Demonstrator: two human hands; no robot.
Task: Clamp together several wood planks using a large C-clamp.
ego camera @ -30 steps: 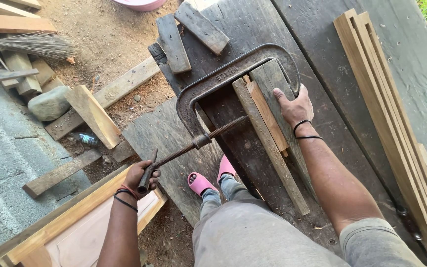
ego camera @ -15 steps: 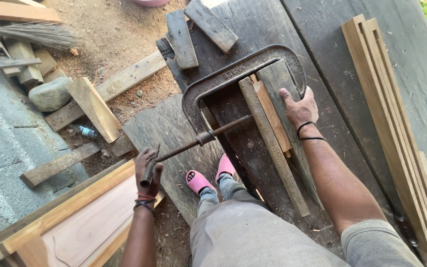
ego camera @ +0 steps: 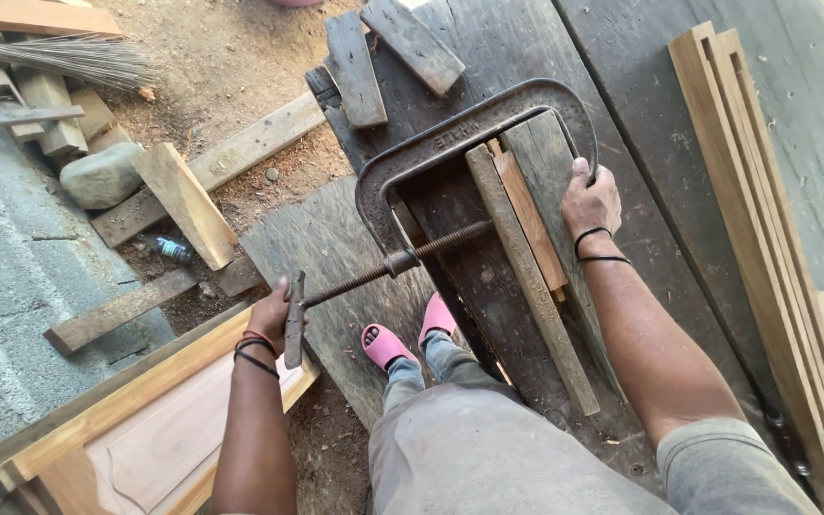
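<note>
Our left hand point(ego camera: 274, 313) has its fingers wrapped around the handle bar point(ego camera: 294, 319) of the big iron clamp point(ego camera: 450, 143), while our right hand point(ego camera: 591, 200) presses flat on the wooden strips point(ego camera: 526, 238) inside the clamp's jaw. Pink sandals point(ego camera: 410, 334) stand below the clamp's screw; stacked battens point(ego camera: 765, 219) lie right of it

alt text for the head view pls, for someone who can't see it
Seen from above, a person's left hand grips the handle of a big iron C-clamp squeezing wooden strips on a dark workbench, while the right hand steadies the clamp's far side. Scrap wood lies around.
</note>
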